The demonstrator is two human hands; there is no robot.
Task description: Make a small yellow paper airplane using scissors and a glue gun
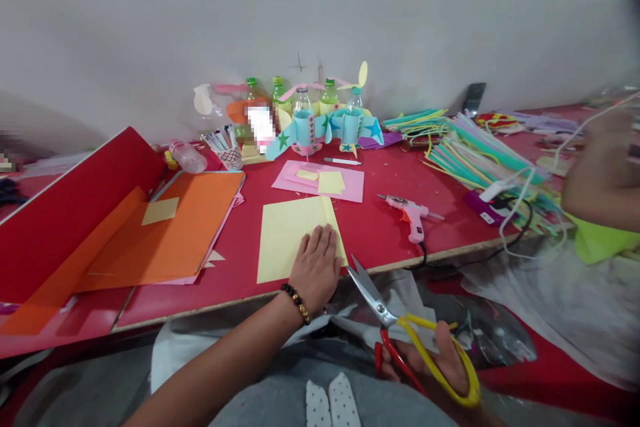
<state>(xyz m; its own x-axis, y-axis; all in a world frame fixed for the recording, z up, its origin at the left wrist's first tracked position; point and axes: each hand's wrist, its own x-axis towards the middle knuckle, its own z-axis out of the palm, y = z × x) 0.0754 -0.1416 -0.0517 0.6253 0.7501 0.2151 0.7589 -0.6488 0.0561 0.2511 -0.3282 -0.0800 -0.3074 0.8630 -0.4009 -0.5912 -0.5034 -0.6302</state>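
Note:
My left hand (316, 263) lies flat with its fingers stretched out on a pale yellow paper sheet (280, 233), close to the table's front edge. A folded strip seems to run along the sheet's right side. In my right hand (440, 360) are scissors (381, 312) with one yellow and one red handle loop; their blades stand slightly apart and point up toward the sheet's lower right corner. Behind the sheet lies pink paper (350, 180) with small yellow pieces (331, 182) on it. A pink glue gun (413, 213) rests to the right.
Orange sheets (200, 227) and a raised red board (85, 207) occupy the left. Decorated bottles (303, 123) and a pen cup (231, 155) stand at the back. Bundled coloured strips (480, 147), a purple power strip (487, 208) with cables and another person's arm (605, 160) are at right.

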